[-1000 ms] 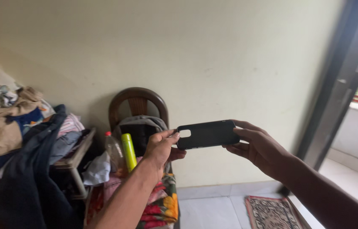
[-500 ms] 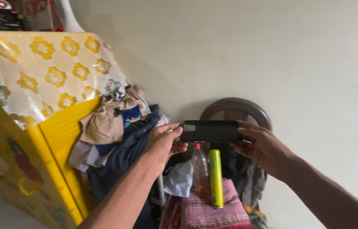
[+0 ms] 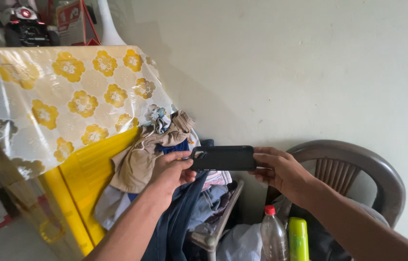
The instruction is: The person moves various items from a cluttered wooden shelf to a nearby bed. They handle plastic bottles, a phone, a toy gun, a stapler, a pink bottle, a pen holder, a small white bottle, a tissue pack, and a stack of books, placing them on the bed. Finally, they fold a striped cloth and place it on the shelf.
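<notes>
One phone case [image 3: 223, 158], one bottle [image 3: 274, 235], one green can [image 3: 298, 239], one chair [image 3: 358, 166].

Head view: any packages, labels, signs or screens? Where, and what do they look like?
Sign or box: top left, on the flowered cover, red and white with print, partly hidden.
Plastic bottle: bottom centre beside the chair, clear with a red cap; no label visible.
Spray can: right of the bottle, a plain yellow-green cylinder.
Phone case: held between both hands, black; no screen shows.

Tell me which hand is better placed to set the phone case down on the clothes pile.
Probably the left hand: it grips the black phone case's end directly above the clothes pile, while the right hand holds the far end, over the brown chair.
</notes>
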